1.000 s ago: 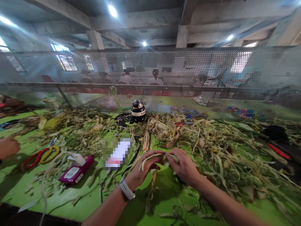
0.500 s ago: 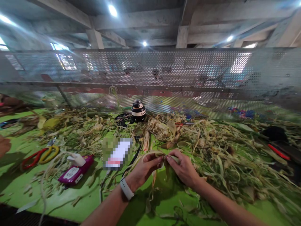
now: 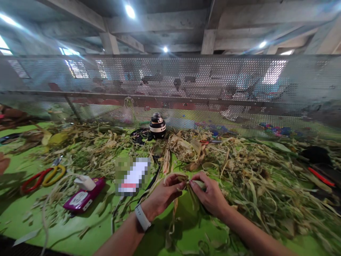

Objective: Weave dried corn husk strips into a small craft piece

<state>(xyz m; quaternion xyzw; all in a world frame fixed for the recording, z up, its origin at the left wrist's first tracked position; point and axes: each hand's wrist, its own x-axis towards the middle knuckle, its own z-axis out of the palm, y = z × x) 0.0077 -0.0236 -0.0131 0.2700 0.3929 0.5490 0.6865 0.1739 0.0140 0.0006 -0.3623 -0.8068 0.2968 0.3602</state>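
Both of my hands meet over the green table (image 3: 191, 227), pinching dry husk strips between thumbs and fingertips. My left hand (image 3: 167, 190), with a white watch band on the wrist, is closed on a pale bent bundle of husk strips (image 3: 174, 176). A twisted strand (image 3: 174, 213) dangles below it to the table. My right hand (image 3: 209, 192) is closed at the same spot, and a greenish strip (image 3: 194, 199) hangs down between the hands. The exact pinch point is small and partly hidden by my fingers.
Loose husk heaps (image 3: 255, 174) cover the right and back. On the left lie red-and-yellow-handled scissors (image 3: 44, 177), a purple power strip (image 3: 85, 195) with a white plug, and a blurred-out phone (image 3: 134, 176). A black jar (image 3: 157, 126) stands before a perforated metal screen (image 3: 186, 81). Another person's hand (image 3: 4, 163) shows far left.
My hands stay together on the husk strips and shift only slightly. The hanging strip between them sits a little differently. The whole view has tilted a little.
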